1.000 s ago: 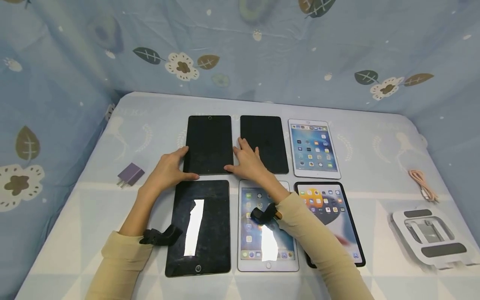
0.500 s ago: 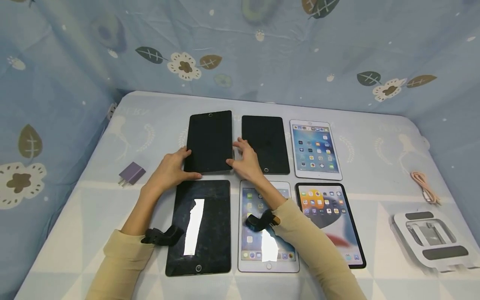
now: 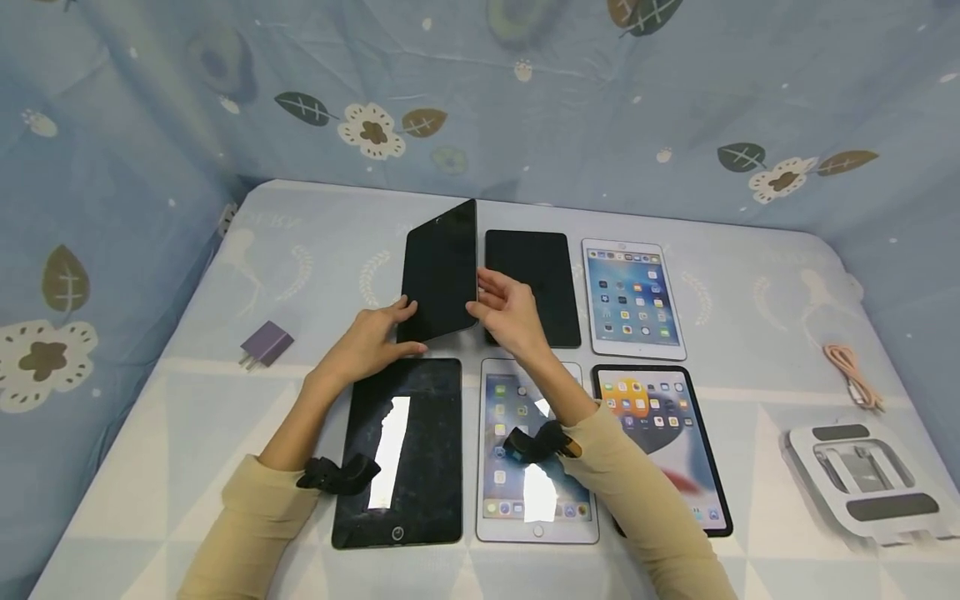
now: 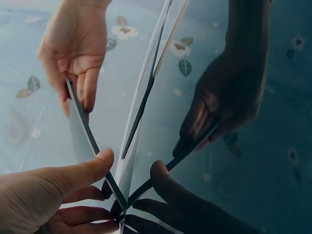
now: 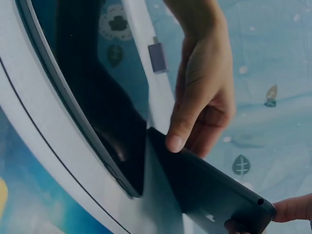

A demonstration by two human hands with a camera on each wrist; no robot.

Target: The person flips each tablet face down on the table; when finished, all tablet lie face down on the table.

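A black tablet [image 3: 441,271] tilts up on its left long edge, its right edge raised off the cloth. My left hand [image 3: 371,340] grips its lower left corner, thumb along the near edge. My right hand [image 3: 516,315] pinches the raised right edge between thumb and fingers. In the left wrist view the tablet's thin edge [image 4: 90,135] runs between both hands. The right wrist view shows its dark back [image 5: 204,187] with a small logo. Just in front lies a larger black tablet [image 3: 427,458], with another black tablet [image 3: 532,287] at the right hand's far side.
Lit tablets lie flat: a small white one [image 3: 633,298], a larger white one [image 3: 498,492] under the right forearm, and a black-rimmed one [image 3: 675,442]. A purple charger plug [image 3: 267,343] sits left; a coiled cable [image 3: 851,373] and a white-and-grey stand [image 3: 862,479] are at right.
The black tablet was flat on the cloth; its right edge has risen and it now leans steeply. The right hand lifted with that edge, and the left hand shifted slightly right.
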